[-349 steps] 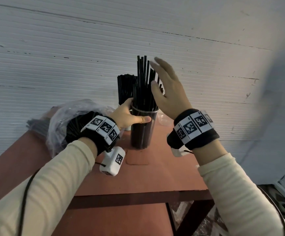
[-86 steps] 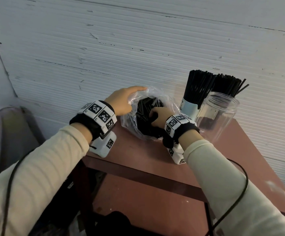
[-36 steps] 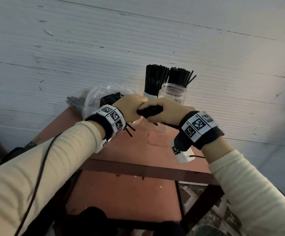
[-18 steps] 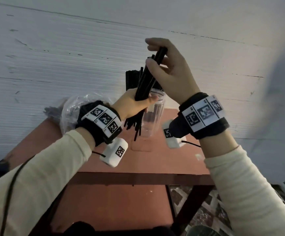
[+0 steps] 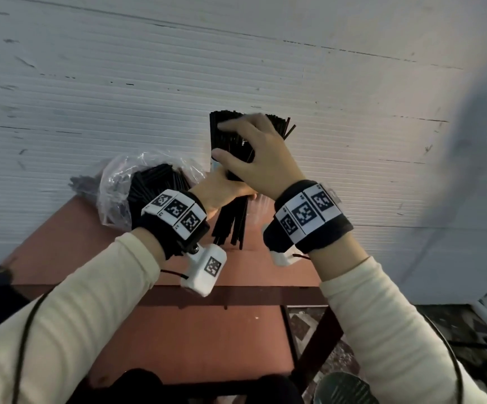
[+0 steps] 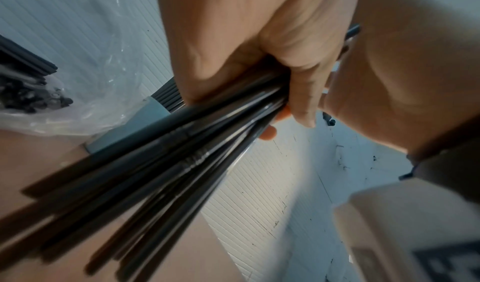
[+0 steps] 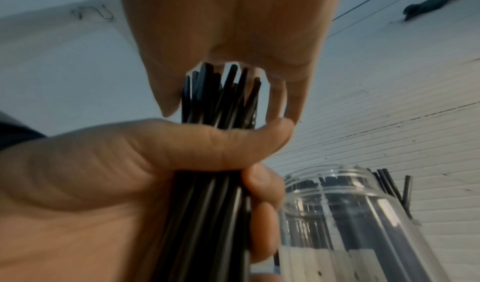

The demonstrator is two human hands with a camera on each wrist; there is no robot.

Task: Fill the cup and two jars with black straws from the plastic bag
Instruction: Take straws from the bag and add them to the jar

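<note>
By the left hand (image 5: 222, 191), fingers curled, a bundle of black straws (image 5: 232, 225) is gripped mid-length; its tops are cupped by the right hand (image 5: 261, 160), fingers and thumb bent round them, above the counter (image 5: 76, 243), beside the clear jar (image 7: 350, 214)

Obstacles: plastic bag (image 5: 111, 196) filled centre left; upright straws (image 5: 216, 138) and clear jar (image 7: 337, 214) stood centre, close against wall (image 5: 353, 112). Free room: bare tabletop (image 5: 70, 240) lay open lower left and lower centre.
</note>
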